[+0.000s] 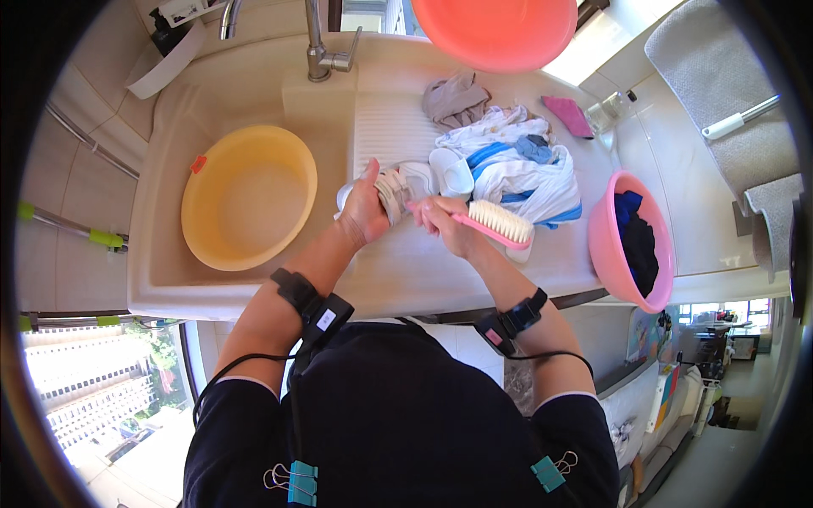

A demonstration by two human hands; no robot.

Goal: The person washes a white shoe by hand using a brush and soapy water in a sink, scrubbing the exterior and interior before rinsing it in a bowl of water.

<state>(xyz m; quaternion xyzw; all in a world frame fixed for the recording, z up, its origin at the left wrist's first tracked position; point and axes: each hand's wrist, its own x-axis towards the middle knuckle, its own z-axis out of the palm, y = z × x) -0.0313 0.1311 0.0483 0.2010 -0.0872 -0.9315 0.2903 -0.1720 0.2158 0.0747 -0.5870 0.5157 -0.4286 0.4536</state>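
My left hand (366, 206) grips a white shoe (392, 187) with straps over the washboard side of the sink. My right hand (444, 222) is closed around the handle of a pink scrubbing brush (498, 222), whose pale bristles face up and away from the shoe. The fingers of this hand are close to the shoe; whether they touch it is unclear. Another white shoe (419, 178) seems to lie just behind the held one. Beside it is a white plastic scoop or dish (452, 173). White and blue wet cloth (527, 171) is heaped to the right.
A yellow basin (249, 197) stands in the left bowl, near the faucet (319, 57). A red basin (498, 32) is at the back. A pink basin (664, 254) of dark clothes sits at the right edge. Behind the heap lie a grey-brown cloth (456, 101), a pink cloth (567, 115) and a clear bottle (606, 112).
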